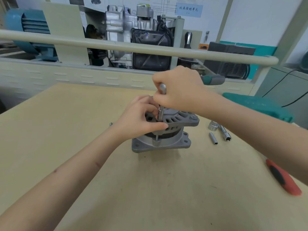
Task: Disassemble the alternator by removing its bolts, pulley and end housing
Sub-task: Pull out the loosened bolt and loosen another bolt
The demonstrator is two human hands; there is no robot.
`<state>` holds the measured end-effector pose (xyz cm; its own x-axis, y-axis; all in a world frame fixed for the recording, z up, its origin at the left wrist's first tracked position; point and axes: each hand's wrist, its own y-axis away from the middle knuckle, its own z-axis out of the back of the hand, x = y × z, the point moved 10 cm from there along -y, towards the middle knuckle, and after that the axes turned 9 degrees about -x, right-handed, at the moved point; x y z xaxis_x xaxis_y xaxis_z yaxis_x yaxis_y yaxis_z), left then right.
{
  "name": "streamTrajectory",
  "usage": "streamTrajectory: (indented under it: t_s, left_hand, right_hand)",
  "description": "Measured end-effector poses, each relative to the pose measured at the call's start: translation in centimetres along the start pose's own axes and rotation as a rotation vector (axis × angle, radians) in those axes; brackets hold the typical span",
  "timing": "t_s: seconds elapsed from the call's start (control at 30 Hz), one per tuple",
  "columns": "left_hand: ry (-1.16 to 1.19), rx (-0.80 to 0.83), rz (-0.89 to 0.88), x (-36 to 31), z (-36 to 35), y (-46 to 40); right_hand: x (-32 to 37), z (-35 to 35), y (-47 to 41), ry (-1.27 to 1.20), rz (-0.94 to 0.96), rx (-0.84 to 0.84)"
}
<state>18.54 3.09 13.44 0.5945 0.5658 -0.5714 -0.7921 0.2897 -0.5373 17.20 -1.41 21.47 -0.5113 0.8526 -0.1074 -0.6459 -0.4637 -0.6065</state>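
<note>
A person works on an alternator [164,130] standing upright on its flange in the middle of a table [66,130]. The right hand [178,90] is wrapped around a ratchet [211,79], its green-and-grey grip jutting out beyond the hand, with the socket [161,113] dropping straight down from the fingers onto a bolt in the top housing [180,120]. The left hand [141,117] grips the housing's near edge, thumb pressed along the rim just left of the socket, fingers curled over the top. Right of the hands, three loose sockets [218,132] lie beside the alternator. A small bolt [110,124] rests on the table left of the left wrist. A red-and-black handle [283,178] lies near the right forearm, a green case [260,104] behind it
</note>
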Motion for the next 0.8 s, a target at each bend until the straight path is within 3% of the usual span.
streamTrajectory:
  t_s: [0.2, 0.33, 0.47, 0.6, 0.73, 0.8]
  left_hand:
    - [-0.048, -0.011, -0.025, -0.4, -0.4, -0.1]
    - [-0.006, 0.012, 0.003, 0.0, -0.3, 0.0]
    - [-0.032, 0.009, 0.001, -0.5, -0.5, -0.2]
    - [0.024, 0.066, 0.038, 0.1, -0.8, -0.2]
    - [-0.004, 0.074, 0.011, -0.5, -1.2, -0.6]
    - [0.002, 0.095, 0.018, -0.3, -1.4, -0.8]
  right_hand:
    - [-1.4, -0.5, -0.8, -0.079, -0.073, 0.07]
    - [0.0, -0.1, 0.3, -0.023, 0.027, -0.007]
    - [-1.5, -0.6, -0.7, -0.088, -0.065, 0.063]
    - [0.0, -0.4, 0.1, 0.008, 0.058, -0.018]
    - [-2.0, -0.8, -0.7, -0.061, -0.078, 0.063]
    - [-1.4, -0.5, -0.4, -0.006, -0.025, 0.015]
